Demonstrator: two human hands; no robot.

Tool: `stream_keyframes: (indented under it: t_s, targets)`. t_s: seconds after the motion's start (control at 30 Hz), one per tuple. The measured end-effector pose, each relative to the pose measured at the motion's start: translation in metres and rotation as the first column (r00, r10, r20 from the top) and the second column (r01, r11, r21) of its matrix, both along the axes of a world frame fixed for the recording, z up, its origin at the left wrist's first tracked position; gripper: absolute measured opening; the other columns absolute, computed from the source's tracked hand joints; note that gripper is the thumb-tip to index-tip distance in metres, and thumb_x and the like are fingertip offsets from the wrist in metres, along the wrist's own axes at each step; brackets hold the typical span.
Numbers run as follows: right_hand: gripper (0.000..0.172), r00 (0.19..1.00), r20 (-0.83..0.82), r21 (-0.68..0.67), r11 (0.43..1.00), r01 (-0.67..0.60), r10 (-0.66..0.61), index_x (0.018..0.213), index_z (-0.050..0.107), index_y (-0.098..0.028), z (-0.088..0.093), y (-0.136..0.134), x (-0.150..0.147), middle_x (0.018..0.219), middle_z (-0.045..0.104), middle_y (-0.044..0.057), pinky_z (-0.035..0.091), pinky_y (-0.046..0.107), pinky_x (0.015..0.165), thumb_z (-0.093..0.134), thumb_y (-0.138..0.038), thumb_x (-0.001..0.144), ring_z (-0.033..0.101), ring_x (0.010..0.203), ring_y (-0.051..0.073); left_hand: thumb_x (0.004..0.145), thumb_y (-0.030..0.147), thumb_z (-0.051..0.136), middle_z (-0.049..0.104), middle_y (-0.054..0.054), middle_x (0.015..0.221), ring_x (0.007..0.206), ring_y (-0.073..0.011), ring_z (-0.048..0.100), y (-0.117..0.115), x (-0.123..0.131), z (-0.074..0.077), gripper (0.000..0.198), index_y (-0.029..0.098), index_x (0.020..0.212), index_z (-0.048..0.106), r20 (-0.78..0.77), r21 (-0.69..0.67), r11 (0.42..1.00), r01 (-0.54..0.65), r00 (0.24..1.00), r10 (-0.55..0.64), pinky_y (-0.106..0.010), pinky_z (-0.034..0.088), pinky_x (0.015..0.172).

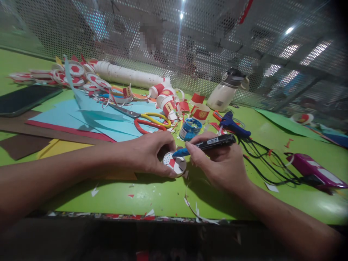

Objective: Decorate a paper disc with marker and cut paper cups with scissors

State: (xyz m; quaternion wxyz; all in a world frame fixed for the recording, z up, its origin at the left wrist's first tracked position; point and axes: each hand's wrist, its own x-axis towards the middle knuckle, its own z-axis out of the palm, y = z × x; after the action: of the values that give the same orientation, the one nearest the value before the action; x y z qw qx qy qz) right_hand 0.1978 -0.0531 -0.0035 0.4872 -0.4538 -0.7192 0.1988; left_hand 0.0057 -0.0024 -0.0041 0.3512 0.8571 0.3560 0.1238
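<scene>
Between the thumb and fingers of my left hand [154, 152] is a small white paper disc [178, 165] with a red shape at its middle and blue dots on its left part. My right hand [221, 163] grips a black marker [214, 142] like a pen. Its blue-stained tip meets or hovers just over the disc's upper edge; I cannot tell which. Just behind the disc stands a small blue-smeared jar [190, 129]. Scissors [152, 121] with yellow and red handles lie on light blue paper [114, 119] beyond my left hand.
On the green table [163, 197] are a blue glue gun [235, 125] with a black cord, a purple power strip [317, 170], a white bottle [227, 90], a phone [27, 98], several red-and-white paper discs [74, 69], cut cups [166, 99] and scraps. A perforated screen [190, 47] stands behind.
</scene>
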Motion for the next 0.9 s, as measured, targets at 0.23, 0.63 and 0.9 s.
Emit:
stream_keyframes:
  t_s: [0.23,0.63,0.9]
  targets:
    - [0.013,0.995,0.034,-0.004,0.996,0.094,-0.094,0.070,0.057,-0.020,0.0059,0.0006,-0.0029,0.049,0.054,-0.006,0.043,0.021,0.041,0.064,-0.024,0.081,0.050,0.041,0.009,0.066,0.044,0.074,0.051,0.002,0.081,0.070,-0.0134,0.047,-0.0023,-0.0012,0.0003,0.045,0.019,0.097,0.052,0.012,-0.035,0.999,-0.027,1.000,0.028,-0.023,0.035,0.054]
    - [0.013,0.998,0.015,-0.061,0.996,0.060,-0.060,0.071,0.059,-0.018,0.0030,0.0004,-0.0024,0.051,0.054,-0.005,0.039,0.021,0.040,0.065,-0.026,0.080,0.049,0.042,0.009,0.065,0.044,0.075,0.052,0.001,0.083,0.070,-0.0131,0.046,0.0011,-0.0015,-0.0051,0.046,0.018,0.098,0.054,0.044,-0.018,1.000,-0.007,0.999,0.008,-0.022,0.035,0.056]
    - [0.017,0.998,-0.041,-0.087,0.995,0.046,-0.050,0.069,0.056,-0.019,0.0021,0.0035,-0.0006,0.049,0.054,-0.007,0.039,0.022,0.039,0.067,-0.027,0.080,0.047,0.038,0.008,0.065,0.042,0.076,0.052,0.001,0.084,0.071,-0.0137,0.047,-0.0011,0.0005,0.0008,0.046,0.018,0.096,0.052,-0.001,-0.033,0.999,-0.032,0.999,0.032,-0.023,0.035,0.055]
